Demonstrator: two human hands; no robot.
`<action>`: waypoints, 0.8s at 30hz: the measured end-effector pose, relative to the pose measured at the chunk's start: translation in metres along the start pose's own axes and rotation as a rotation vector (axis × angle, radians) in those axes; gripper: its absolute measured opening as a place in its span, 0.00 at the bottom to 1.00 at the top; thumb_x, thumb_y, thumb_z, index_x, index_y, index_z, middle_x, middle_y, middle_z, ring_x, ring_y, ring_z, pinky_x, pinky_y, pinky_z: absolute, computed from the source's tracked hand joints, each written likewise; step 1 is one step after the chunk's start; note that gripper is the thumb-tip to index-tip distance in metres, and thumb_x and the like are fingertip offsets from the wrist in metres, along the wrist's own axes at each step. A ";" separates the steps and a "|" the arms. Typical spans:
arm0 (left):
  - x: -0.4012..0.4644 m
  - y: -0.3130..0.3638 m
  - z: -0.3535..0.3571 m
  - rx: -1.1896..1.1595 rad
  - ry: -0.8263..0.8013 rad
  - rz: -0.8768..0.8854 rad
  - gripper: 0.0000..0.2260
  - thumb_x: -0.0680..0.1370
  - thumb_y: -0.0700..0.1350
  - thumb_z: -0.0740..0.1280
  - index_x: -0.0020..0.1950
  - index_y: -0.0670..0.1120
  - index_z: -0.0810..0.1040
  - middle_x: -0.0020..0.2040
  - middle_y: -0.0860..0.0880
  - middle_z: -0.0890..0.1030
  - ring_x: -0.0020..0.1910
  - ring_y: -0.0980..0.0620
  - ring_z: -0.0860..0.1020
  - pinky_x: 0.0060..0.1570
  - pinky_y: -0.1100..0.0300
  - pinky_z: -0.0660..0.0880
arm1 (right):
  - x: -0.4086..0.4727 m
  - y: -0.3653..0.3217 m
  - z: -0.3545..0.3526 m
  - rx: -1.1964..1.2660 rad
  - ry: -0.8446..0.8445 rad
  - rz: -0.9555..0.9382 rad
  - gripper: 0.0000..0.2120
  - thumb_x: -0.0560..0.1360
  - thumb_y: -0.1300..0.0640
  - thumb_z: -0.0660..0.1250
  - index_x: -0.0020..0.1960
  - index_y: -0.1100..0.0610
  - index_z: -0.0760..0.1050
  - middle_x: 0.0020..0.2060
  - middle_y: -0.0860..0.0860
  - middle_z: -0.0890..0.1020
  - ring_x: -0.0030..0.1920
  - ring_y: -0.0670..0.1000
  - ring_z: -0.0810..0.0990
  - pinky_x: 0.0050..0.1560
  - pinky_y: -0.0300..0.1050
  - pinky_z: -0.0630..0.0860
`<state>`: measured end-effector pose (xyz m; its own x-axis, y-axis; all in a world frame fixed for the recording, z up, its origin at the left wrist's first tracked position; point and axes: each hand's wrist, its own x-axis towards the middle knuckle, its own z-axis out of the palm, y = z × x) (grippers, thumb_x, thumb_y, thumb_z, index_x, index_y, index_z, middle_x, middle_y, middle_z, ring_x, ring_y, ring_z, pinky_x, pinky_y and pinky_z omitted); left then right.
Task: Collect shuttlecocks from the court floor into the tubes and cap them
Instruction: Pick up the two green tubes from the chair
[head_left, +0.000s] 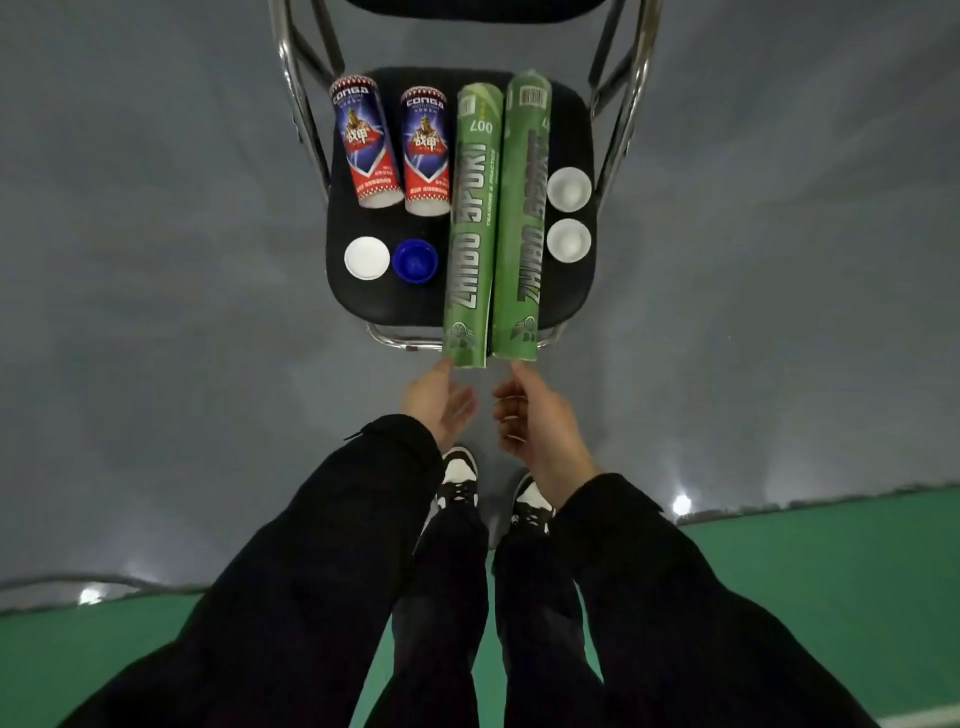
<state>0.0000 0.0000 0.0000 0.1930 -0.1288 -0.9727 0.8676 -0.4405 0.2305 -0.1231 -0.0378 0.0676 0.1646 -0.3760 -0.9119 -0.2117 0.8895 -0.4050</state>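
Floor (156, 260) is grey matting; near edge gives way to green court surface (805, 597), w/ two bright light reflections at the boundary. A black padded chair (358, 301) w/ chrome tube frame stands on the grey part, seat facing the viewer.

On the seat, counted:
- 2 long green tubes (470, 228) (522, 223), lying side by side, touching, right of centre; near ends overhang the seat's front edge.
- 2 short red/blue tubes (366, 143) (426, 150), lying side by side on far-left part of seat, open ends facing near.
- 4 caps: 1 white cap (367, 257) and 1 blue cap (415, 261) on near-left of seat, just beside each other; 2 more white caps (569, 189) (569, 240) on right edge, just right of the green tubes, one farther, one nearer.

No shuttlecocks visible in frame.

Left hand (436, 400) is relaxed, palm up, fingers loosely spread, fingertip at near end of left green tube; holds nothing. Right hand (530, 410) has fingers loosely curled, holds nothing, index tip at near end of right green tube. Can't tell if either tip actually touches.

Person wears black sleeves, black trousers, black-and-white shoes (460, 475) on the grey floor, near the chair.
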 end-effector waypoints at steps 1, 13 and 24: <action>0.002 -0.001 0.004 -0.040 0.000 -0.029 0.16 0.84 0.47 0.68 0.68 0.40 0.75 0.56 0.43 0.78 0.48 0.48 0.79 0.41 0.55 0.78 | 0.002 -0.001 -0.002 0.006 -0.004 0.004 0.17 0.80 0.43 0.64 0.44 0.56 0.79 0.32 0.49 0.77 0.30 0.46 0.73 0.36 0.42 0.71; -0.021 0.002 0.013 -0.111 0.052 0.080 0.06 0.85 0.41 0.64 0.48 0.46 0.77 0.39 0.51 0.74 0.34 0.57 0.70 0.30 0.67 0.68 | -0.013 -0.001 -0.017 -0.017 0.006 0.008 0.17 0.80 0.43 0.65 0.43 0.55 0.80 0.35 0.51 0.80 0.32 0.47 0.75 0.40 0.45 0.71; -0.188 0.023 -0.021 -0.209 0.169 0.514 0.11 0.84 0.37 0.65 0.42 0.46 0.73 0.40 0.47 0.76 0.35 0.53 0.72 0.41 0.62 0.71 | -0.141 -0.060 0.012 -0.212 -0.142 -0.226 0.15 0.79 0.45 0.66 0.41 0.55 0.78 0.35 0.51 0.80 0.33 0.48 0.76 0.39 0.43 0.73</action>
<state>-0.0065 0.0330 0.1879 0.6693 -0.1292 -0.7317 0.7115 -0.1721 0.6813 -0.1225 -0.0350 0.2213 0.3595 -0.5047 -0.7849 -0.3477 0.7081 -0.6146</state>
